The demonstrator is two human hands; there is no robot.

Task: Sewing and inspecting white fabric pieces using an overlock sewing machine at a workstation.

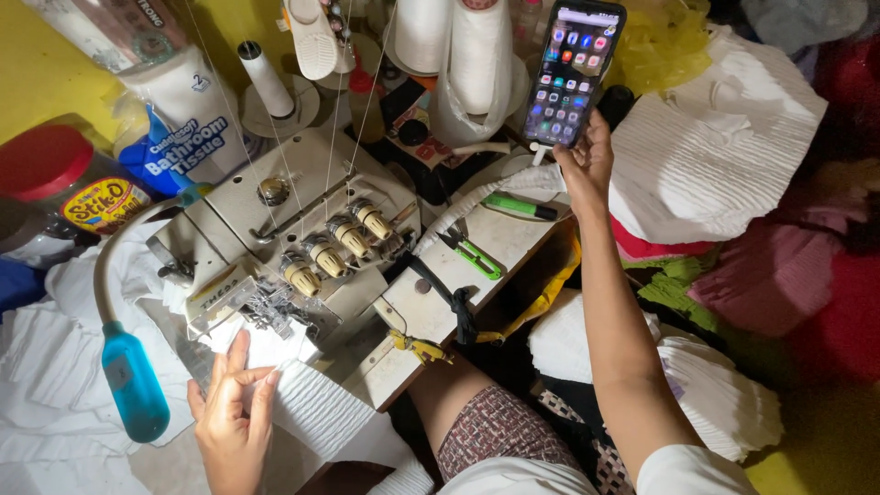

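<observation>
My right hand (585, 163) is raised at the upper middle and touches the bottom edge of a lit smartphone (575, 71) that stands upright behind the sewing table (431, 312). My left hand (231, 412) lies flat, fingers apart, on a piece of white pleated fabric (312, 408) at the lower left. That fabric runs under the presser area of a cream overlock sewing machine (293, 229) with several tension knobs. Threads rise from the machine to white thread cones (477, 55) at the back.
A blue-headed gooseneck lamp (133, 385) lies left of my left hand. Green thread snips (477, 257) and a green marker (518, 206) rest on the table. Piles of white pleated fabric (715, 147) sit at the right, a red-lidded jar (64, 183) and tissue pack (183, 137) at the left.
</observation>
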